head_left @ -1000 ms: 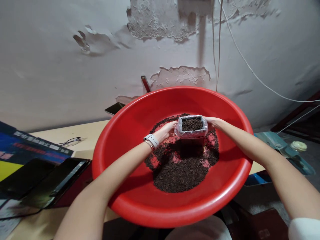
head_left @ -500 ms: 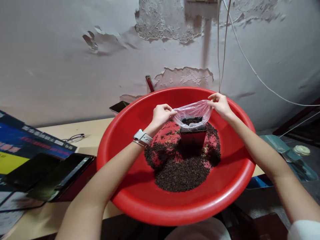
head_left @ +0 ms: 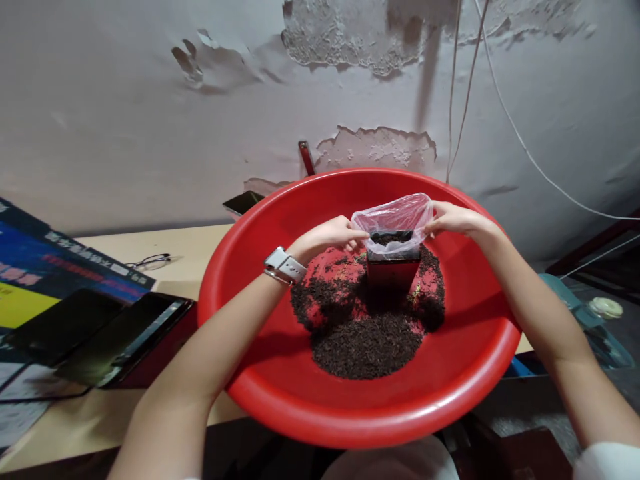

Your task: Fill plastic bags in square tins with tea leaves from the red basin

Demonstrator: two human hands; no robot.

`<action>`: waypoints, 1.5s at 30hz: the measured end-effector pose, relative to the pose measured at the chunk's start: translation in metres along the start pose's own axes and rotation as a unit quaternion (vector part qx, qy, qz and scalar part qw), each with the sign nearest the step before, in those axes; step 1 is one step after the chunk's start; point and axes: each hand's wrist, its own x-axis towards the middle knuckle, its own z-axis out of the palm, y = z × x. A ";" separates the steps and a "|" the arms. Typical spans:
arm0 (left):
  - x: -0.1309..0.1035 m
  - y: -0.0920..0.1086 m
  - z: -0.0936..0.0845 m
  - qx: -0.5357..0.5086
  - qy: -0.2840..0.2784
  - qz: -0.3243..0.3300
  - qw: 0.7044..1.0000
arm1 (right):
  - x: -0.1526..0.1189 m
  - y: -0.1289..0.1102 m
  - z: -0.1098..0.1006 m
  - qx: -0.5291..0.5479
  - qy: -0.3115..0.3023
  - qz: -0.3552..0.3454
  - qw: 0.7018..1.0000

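A clear plastic bag (head_left: 395,215) spreads with its mouth wide over the top of a dark square container (head_left: 393,270). Dark crumbly material shows inside the container. My left hand (head_left: 336,235), with a watch on its wrist, pinches the bag's left edge. On the other side my right hand (head_left: 453,219) grips the right edge between thumb and fingers. The container stands upright in a big red basin (head_left: 365,427), and a heap of loose dark material (head_left: 367,347) lies in front of it.
Left of the basin, a table (head_left: 195,243) bears eyeglasses (head_left: 150,260), a dark phone-like device (head_left: 145,333) and a printed blue box (head_left: 65,260). Cords (head_left: 467,100) hang before the peeling wall. A teal container (head_left: 590,313) stands at right.
Both hands have come down slightly at the bag's sides. The bag's mouth is now opened wider, its back edge standing up behind the container. The view has shifted a little.
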 end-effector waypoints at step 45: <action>-0.004 0.014 0.001 -0.125 0.210 0.109 0.964 | 0.007 0.001 -0.001 -0.059 0.299 -0.154 0.940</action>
